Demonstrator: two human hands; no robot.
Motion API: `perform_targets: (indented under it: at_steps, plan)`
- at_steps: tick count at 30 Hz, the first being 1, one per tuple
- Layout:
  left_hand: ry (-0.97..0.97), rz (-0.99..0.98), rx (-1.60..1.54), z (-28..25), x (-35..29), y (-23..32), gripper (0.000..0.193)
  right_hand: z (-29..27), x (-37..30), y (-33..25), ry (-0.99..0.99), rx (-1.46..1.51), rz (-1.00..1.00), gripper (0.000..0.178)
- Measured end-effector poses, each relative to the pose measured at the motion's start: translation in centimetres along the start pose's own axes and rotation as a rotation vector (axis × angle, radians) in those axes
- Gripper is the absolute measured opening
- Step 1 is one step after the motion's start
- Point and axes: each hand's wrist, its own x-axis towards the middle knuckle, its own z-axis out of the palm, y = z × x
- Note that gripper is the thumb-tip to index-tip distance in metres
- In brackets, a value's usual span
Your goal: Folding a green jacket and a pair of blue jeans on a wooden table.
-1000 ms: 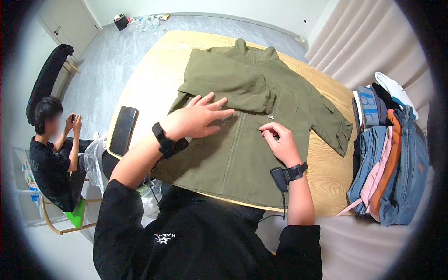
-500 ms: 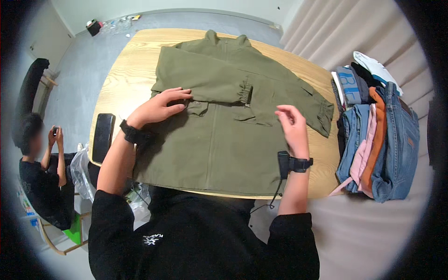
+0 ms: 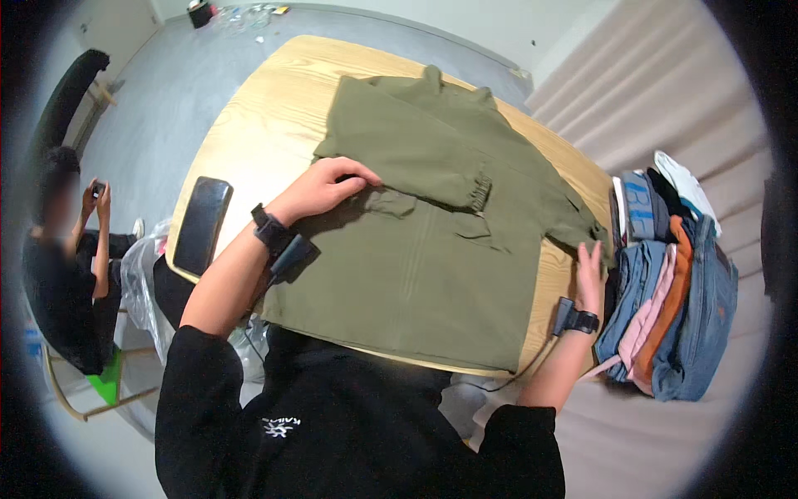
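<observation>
The olive jacket is laid on the tabletop, only one sleeve folded across. Beside its other cuff the right hand is spread; by that folded sleeve, the left hand's grip cannot be told.

Jacket on table — phone to its left, clothes to its right, curtain behind the clothes; person beyond the table's left edge.

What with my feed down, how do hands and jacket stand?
Left hand at folded sleeve, right hand near opposite cuff; grips unclear. Olive jacket front-up on table. Clothes stack beside right hand.
</observation>
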Motion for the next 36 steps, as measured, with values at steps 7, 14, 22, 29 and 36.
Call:
perform_targets:
  at_steps: [7, 14, 22, 29, 36]
  plan:
    - [0.008, -0.036, 0.004, -0.1, -0.8, -0.3, 0.019, 1.9, -1.5, -13.1, -0.176, 0.053, -0.518, 0.064]
    - [0.006, -0.107, -0.117, 0.1, -1.1, -0.1, 0.037, 7.4, -8.2, -19.2, -0.796, 0.151, -0.857, 0.062]
    - [0.137, -0.113, -0.482, -0.9, -1.2, -0.6, 0.049, 9.4, -8.4, -15.8, -0.797, -0.32, -0.917, 0.052]
    - [-0.17, -0.368, -0.262, -2.9, -2.2, 2.8, 0.064, 9.6, -2.7, -11.1, -0.594, -0.091, -0.683, 0.047]
    - [-0.231, -0.44, -0.001, -4.8, -3.2, 3.1, 0.076, 10.9, -0.2, -9.0, -0.567, -0.094, -0.66, 0.052]
